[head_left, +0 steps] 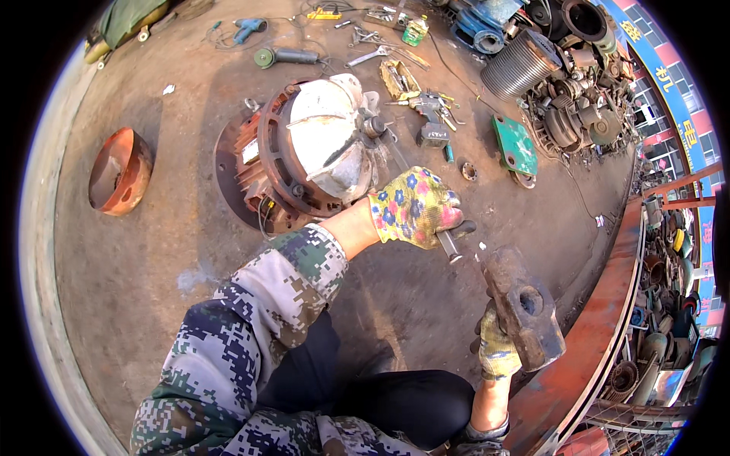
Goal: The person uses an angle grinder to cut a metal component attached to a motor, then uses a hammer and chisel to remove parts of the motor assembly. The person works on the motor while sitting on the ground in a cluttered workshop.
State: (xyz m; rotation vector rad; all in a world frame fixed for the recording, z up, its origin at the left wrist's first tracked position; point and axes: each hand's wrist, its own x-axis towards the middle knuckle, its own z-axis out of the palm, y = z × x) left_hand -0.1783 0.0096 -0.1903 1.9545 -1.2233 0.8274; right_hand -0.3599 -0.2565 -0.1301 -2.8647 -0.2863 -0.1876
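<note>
i saw left grip (414, 207) closed on thin steel rod (449, 245) | right grip (498, 346) closed on rusty iron sledgehammer (523, 304) | rod set against rusty motor's white hub (328, 140)

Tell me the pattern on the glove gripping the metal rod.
Yellow with blue and pink flowers, on the left hand; head view.

Rusty rough metal sledgehammer head (523, 305), flower-printed cloth gloves (414, 207), dull steel rod (445, 239).

Sunlit rusty metal floor (137, 304), probably outdoors.
</note>
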